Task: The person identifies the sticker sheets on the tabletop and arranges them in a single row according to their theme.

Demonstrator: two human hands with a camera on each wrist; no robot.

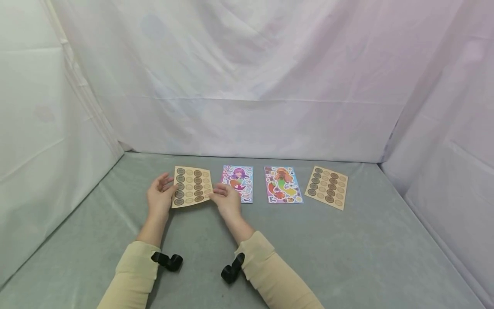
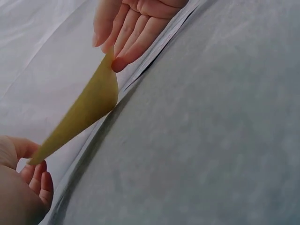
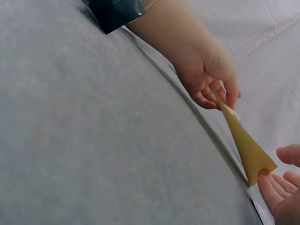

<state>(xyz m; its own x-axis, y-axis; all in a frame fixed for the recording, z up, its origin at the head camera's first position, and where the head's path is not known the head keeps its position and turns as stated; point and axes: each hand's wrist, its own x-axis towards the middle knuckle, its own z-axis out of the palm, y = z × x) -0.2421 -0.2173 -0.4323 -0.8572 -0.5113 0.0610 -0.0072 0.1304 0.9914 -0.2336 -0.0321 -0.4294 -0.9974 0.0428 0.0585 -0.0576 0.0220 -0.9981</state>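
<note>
A tan sticker sheet [image 1: 191, 187] with rows of round dark and light stickers is raised at a tilt between the two hands. My left hand [image 1: 158, 195] pinches its left edge between thumb and fingers, which also shows in the left wrist view [image 2: 21, 183]. At the opposite edge, my right hand [image 1: 227, 201] touches the sheet with its fingertips. The right wrist view has that thumb [image 3: 289, 154] standing apart from the fingers, with the bent sheet [image 3: 246, 152] against a fingertip. Behind the right hand lies a purple-haired mermaid sticker sheet [image 1: 242, 180], partly covered.
Another mermaid sticker sheet [image 1: 283, 184] lies to the right on the grey tabletop [image 1: 308, 257]. Beyond it is a second tan sheet [image 1: 327, 187] with round stickers, turned at an angle. White curtains [image 1: 247, 124] enclose the table at the back and sides.
</note>
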